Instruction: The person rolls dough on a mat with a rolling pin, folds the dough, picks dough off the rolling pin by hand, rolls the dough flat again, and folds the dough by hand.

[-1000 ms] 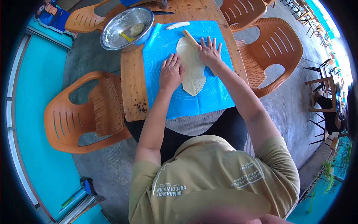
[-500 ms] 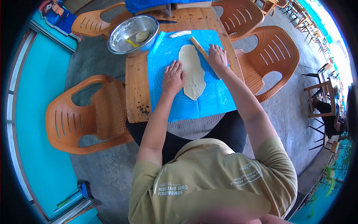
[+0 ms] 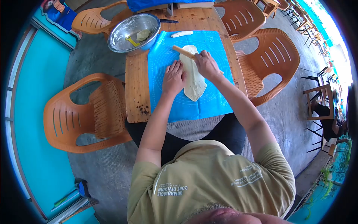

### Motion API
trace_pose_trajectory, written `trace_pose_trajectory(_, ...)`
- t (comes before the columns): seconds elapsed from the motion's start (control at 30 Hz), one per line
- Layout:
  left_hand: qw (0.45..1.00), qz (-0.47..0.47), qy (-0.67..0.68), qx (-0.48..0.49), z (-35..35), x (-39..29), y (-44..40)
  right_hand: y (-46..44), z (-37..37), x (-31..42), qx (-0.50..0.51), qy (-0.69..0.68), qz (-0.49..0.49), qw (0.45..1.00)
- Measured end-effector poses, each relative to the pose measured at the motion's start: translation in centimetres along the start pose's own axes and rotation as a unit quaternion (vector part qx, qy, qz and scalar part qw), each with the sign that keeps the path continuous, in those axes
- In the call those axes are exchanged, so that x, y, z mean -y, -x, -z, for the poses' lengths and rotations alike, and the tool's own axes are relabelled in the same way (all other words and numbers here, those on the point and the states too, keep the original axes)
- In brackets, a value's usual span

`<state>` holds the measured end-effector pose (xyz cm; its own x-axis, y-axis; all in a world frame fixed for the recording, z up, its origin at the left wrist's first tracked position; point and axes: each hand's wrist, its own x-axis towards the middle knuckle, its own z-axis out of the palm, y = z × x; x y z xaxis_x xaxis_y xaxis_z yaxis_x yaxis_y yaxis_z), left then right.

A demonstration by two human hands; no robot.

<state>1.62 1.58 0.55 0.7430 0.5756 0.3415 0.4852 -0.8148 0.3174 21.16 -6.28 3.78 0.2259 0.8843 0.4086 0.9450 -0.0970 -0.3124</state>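
A long, flat sheet of dough [image 3: 194,80] lies on a blue baking mat [image 3: 164,108] printed with white rings. My right hand [image 3: 207,65] is closed over the middle of a wooden rolling pin [image 3: 183,52], which lies slantwise across the upper part of the dough. Flat at the dough's left edge rests my left hand [image 3: 174,79], its fingers stretched out and holding nothing. Near the mat's top edge is a small rolled piece of dough [image 3: 181,34].
A steel bowl [image 3: 118,39] holding a dough lump [image 3: 143,35] and a yellow scraper [image 3: 132,41] stands at the table's upper left. Beside it lies a dark knife [image 3: 169,21]. Orange chairs [image 3: 276,56] surround the wooden table [image 3: 136,86].
My right hand has moved left with the rolling pin, from beside the dough to over its upper part. My left hand has stayed nearly in place.
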Motion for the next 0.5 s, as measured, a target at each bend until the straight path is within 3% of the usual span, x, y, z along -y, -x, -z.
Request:
trace_pose_trajectory(0.1, 1.0, -0.005, 0.015, -0.014, 0.0, 0.1, 0.1, 0.4, -1.7, 1.5, -0.009, 0.018, -0.011, 1.0)
trace_pose_trajectory(0.17, 1.0, -0.007, 0.003, -0.014, -0.1, 0.1, 0.1, 0.6, -3.1, 1.8, 0.036, 0.011, -0.054, 0.998)
trace_pose_trajectory(0.23, 1.0, -0.009, 0.0, -0.01, -0.4, 0.4, 0.0, 0.9, -3.9, 2.9, -0.013, 0.137, -0.074, 0.988)
trace_pose_trajectory(0.27, 1.0, -0.014, -0.005, -0.01, -0.5, 0.4, 0.0, 0.5, -3.8, 2.6, 0.07, 0.127, -0.114, 0.983)
trace_pose_trajectory(0.5, 1.0, -0.018, -0.004, -0.011, -0.4, 0.3, 0.1, -3.7, -2.8, -2.8, 0.135, 0.166, -0.183, 0.96)
